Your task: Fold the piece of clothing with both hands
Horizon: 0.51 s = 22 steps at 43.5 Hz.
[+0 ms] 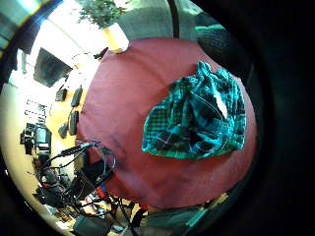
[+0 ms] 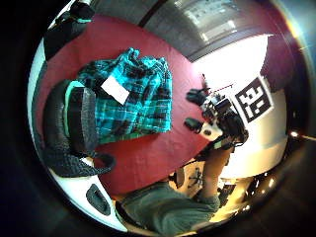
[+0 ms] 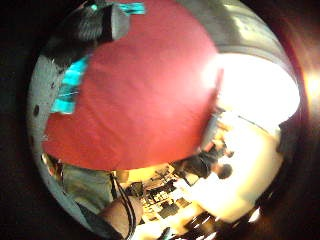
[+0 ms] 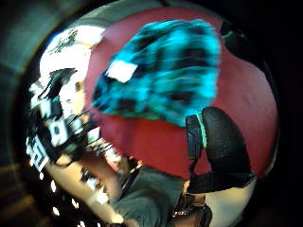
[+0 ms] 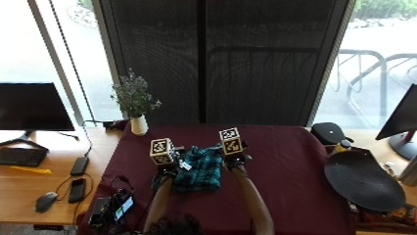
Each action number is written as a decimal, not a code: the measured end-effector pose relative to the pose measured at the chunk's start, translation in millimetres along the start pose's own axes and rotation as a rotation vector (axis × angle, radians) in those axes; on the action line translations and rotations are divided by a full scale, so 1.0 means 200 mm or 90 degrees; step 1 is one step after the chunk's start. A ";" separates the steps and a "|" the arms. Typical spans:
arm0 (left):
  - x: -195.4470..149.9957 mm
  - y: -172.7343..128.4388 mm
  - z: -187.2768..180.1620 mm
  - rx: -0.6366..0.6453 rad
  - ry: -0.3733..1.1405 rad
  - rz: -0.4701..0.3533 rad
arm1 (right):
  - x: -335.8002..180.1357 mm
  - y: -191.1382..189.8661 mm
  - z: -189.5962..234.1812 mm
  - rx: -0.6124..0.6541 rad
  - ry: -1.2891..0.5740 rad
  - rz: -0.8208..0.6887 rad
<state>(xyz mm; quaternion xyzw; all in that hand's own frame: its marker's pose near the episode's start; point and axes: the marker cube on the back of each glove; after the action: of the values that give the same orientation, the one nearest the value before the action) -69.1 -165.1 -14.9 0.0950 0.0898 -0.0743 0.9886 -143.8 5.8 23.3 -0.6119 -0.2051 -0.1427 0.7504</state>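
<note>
Clothing piece (image 5: 198, 175), teal and black plaid, lying bunched in a rough rectangle on the dark red tablecloth (image 5: 287, 171), near the middle of the table's front half. White label (image 2: 115, 89) visible on the plaid fabric's upper side. Left hand (image 5: 164, 170) at the plaid's left edge, right hand (image 5: 234, 160) at its right edge, both above the cloth; fingers of either hand not clear enough in any view, so cannot tell whether spread, curled or pinching fabric. In the palm views, whole garment seen lying flat on the red cloth, apart from the cameras.

Left of the plaid, at the table's front corner, small device with cables (image 5: 112, 208). Beyond the plaid, at the far left corner, white vase (image 5: 139, 125) holding a leafy plant (image 5: 133, 96). Right of the plaid, well apart, round black dish (image 5: 363, 180).
</note>
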 end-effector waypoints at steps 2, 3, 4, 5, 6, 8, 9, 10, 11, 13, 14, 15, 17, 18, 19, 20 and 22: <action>0.04 0.00 0.02 -0.003 -0.004 0.017 | 0.10 -0.04 0.02 0.042 0.022 0.052; 0.07 0.00 0.02 -0.004 -0.005 0.025 | 0.15 -0.05 0.02 0.073 0.020 0.073; 0.09 0.01 0.03 -0.005 -0.004 0.032 | 0.18 -0.05 0.01 0.105 0.012 0.089; 0.11 0.01 0.02 -0.005 -0.002 0.039 | 0.20 -0.04 0.00 0.134 -0.001 0.101; 0.13 0.02 0.02 -0.004 0.001 0.045 | 0.22 -0.03 -0.01 0.159 -0.016 0.109; 0.16 0.02 0.02 0.000 0.007 0.052 | 0.24 0.00 -0.03 0.196 -0.043 0.118; 0.17 0.03 0.02 0.001 0.007 0.053 | 0.25 0.01 -0.03 0.209 -0.053 0.120; 0.18 0.03 0.02 0.002 0.006 0.053 | 0.25 0.02 -0.03 0.220 -0.061 0.121; 0.18 0.03 0.02 0.002 0.005 0.052 | 0.26 0.02 -0.04 0.231 -0.070 0.120; 0.19 0.03 0.02 0.001 0.000 0.050 | 0.26 0.03 -0.04 0.254 -0.086 0.120; 0.19 0.03 0.03 -0.001 -0.002 0.050 | 0.27 0.03 -0.04 0.264 -0.091 0.120; 0.19 0.03 0.04 -0.003 -0.002 0.051 | 0.27 0.04 -0.04 0.271 -0.095 0.120; 0.20 0.03 0.06 -0.007 0.002 0.056 | 0.28 0.05 -0.03 0.274 -0.098 0.118; 0.20 0.02 0.07 -0.009 0.004 0.058 | 0.28 0.05 -0.02 0.272 -0.101 0.117; 0.20 0.03 0.08 -0.012 0.005 0.058 | 0.28 0.06 -0.02 0.270 -0.103 0.116; 0.20 0.03 0.08 -0.016 0.005 0.056 | 0.28 0.05 -0.01 0.268 -0.105 0.115; 0.20 0.05 0.07 -0.022 0.004 0.050 | 0.29 0.03 0.00 0.268 -0.105 0.115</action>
<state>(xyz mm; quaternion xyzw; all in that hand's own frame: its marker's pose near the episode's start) -26.8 -164.0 -7.4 0.0818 0.0902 -0.0334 0.9920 -89.6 9.9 45.7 -0.4673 -0.2356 0.0216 0.8518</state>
